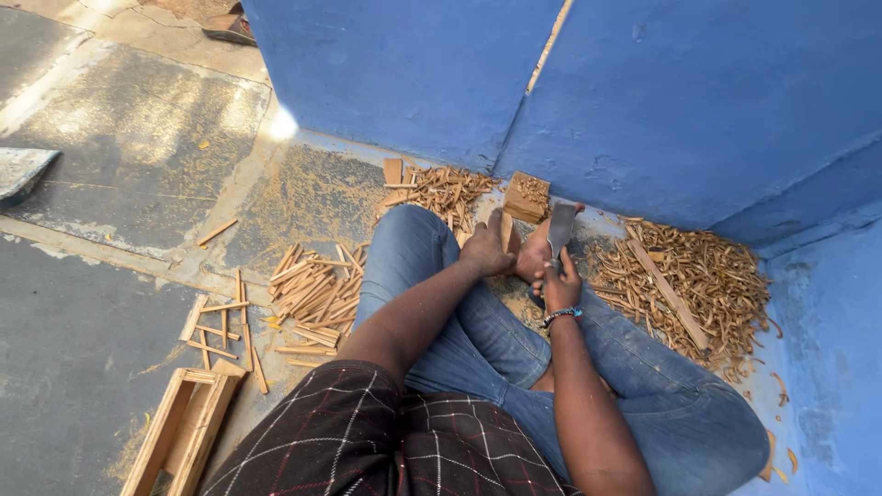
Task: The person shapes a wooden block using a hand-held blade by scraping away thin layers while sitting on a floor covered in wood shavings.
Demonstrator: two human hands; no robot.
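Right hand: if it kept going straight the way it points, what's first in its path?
The right hand grips a flat blade pointing away towards the blue wall. Straight on, it would probably first meet the small wooden block by the wall's foot, though depth is unclear.

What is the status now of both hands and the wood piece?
Left hand steadies upright wood strip. Right hand shut on broad blade, beside the strip. Shavings pile at right, cut sticks at left; nothing blocking.
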